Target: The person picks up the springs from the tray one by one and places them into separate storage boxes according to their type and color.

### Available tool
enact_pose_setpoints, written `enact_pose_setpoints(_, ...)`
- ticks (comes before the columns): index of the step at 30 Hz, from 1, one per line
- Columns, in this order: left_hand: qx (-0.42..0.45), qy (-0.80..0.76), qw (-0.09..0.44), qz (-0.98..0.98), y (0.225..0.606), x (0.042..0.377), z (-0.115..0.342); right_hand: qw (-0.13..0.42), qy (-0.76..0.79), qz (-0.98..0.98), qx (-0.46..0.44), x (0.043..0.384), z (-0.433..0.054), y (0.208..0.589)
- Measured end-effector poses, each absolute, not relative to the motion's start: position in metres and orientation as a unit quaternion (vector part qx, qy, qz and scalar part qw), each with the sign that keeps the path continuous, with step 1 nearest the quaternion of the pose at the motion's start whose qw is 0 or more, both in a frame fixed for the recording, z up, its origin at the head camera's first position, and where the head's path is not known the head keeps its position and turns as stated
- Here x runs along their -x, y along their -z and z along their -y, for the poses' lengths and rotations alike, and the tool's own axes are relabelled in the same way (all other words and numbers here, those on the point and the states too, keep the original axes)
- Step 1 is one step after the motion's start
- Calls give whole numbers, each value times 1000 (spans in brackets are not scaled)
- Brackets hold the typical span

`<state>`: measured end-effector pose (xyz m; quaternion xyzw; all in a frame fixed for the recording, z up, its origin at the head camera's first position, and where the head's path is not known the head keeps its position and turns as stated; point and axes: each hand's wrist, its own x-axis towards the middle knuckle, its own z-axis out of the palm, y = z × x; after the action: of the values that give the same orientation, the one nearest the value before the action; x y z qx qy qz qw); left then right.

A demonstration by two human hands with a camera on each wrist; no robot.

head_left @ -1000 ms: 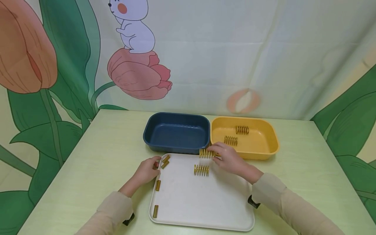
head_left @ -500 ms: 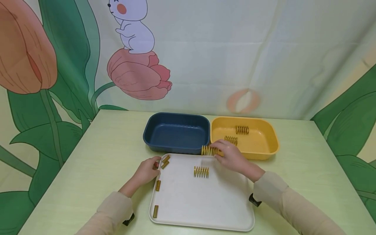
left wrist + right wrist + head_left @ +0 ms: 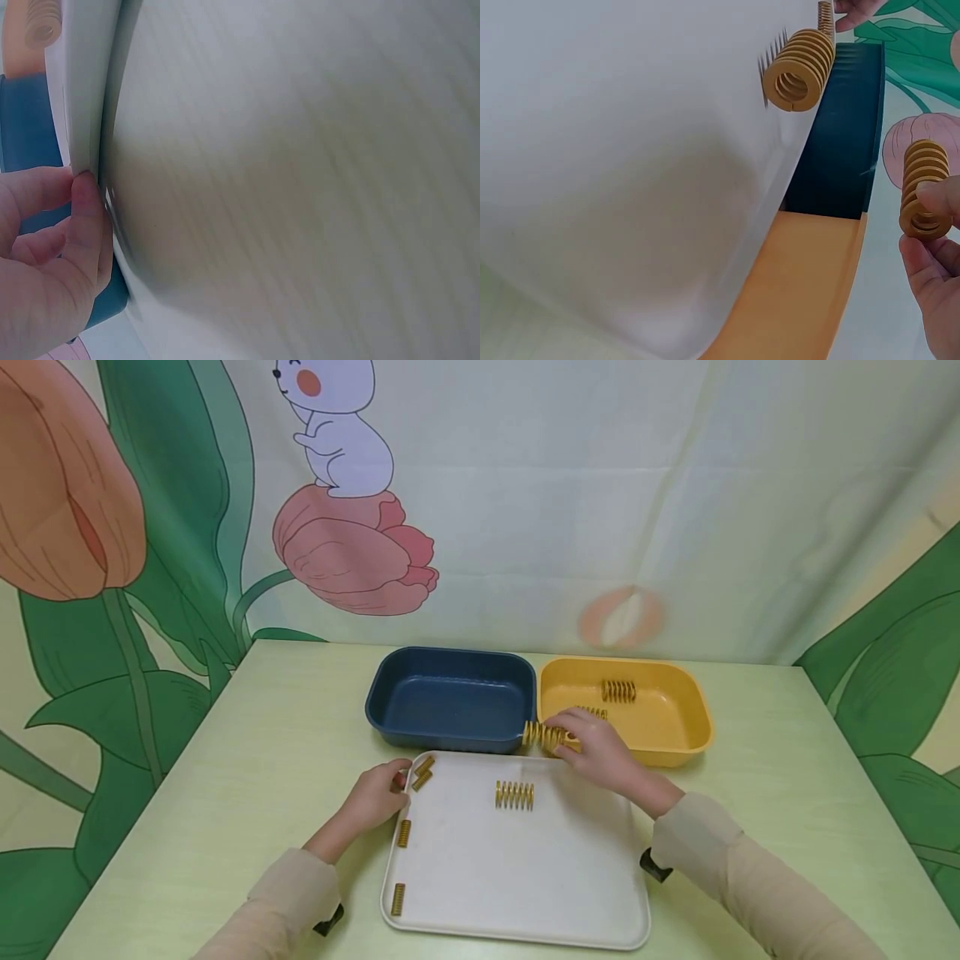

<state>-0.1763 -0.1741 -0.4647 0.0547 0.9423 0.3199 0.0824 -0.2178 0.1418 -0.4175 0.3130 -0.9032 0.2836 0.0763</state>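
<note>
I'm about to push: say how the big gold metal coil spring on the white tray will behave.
The big gold coil spring may roll, being cylindrical and lying on its side. It looks thick-wired, so probably stiff.

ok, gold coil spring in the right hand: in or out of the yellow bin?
Out: the right hand pinches the gold coil spring; the right wrist view shows it clear of the yellow bin.

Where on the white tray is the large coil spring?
In the head view, the large coil spring lies on the far half of the white tray, between the left hand and right hand.
</note>
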Motion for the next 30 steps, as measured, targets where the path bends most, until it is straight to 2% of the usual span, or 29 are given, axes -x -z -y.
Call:
enact_pose_setpoints(15, -61, -318, 76, -943, 465, 176, 175, 104, -286, 898, -316, 226, -150, 421)
enact_pose_setpoints(30, -53, -319, 81, -943, 466, 176, 175, 93, -283, 905, -302, 232, -154, 422)
